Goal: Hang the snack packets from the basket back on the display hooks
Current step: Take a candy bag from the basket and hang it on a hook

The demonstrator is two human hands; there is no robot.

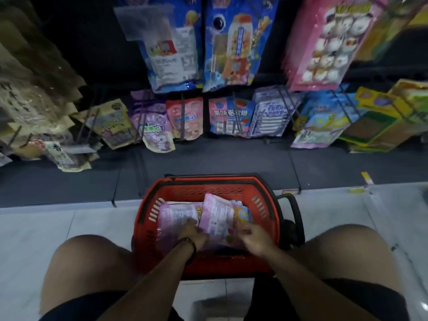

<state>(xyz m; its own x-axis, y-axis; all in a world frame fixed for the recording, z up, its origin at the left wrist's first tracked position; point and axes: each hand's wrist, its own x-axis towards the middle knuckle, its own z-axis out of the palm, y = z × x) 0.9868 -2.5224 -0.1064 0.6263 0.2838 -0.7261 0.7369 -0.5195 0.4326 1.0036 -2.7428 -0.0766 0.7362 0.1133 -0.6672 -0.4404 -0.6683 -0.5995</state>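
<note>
Between the person's bare knees (88, 262), on the pale tiled floor (34, 228), stands the red basket (196, 193), its black handle (296, 216) folded down on the right side. Two snack packets lie inside it: a flat pink packet (176, 214) on the left, printed side up, and a tilted pink packet (217, 216) just right of it, its far end raised and leaning over a blue-and-yellow one beneath. Both hands reach down into the near half of the basket. The left hand (193, 236), with a dark wristband (191, 245), has its fingers bent down where the two pink packets meet; blur hides whether they grip either one, so I cannot tell. The right hand (254, 238) has its fingers curled in against the near right corner of the tilted pink packet and looks to pinch it there. Far beyond the basket, past a dark base ledge (69, 181), rows of display hooks (183, 117) carry hanging stock: blue packets (231, 42) at the top centre, a pink pack (328, 42) at upper right, brown paper bags (34, 89) at far left, and small purple, red and green packets along the lower row.
</note>
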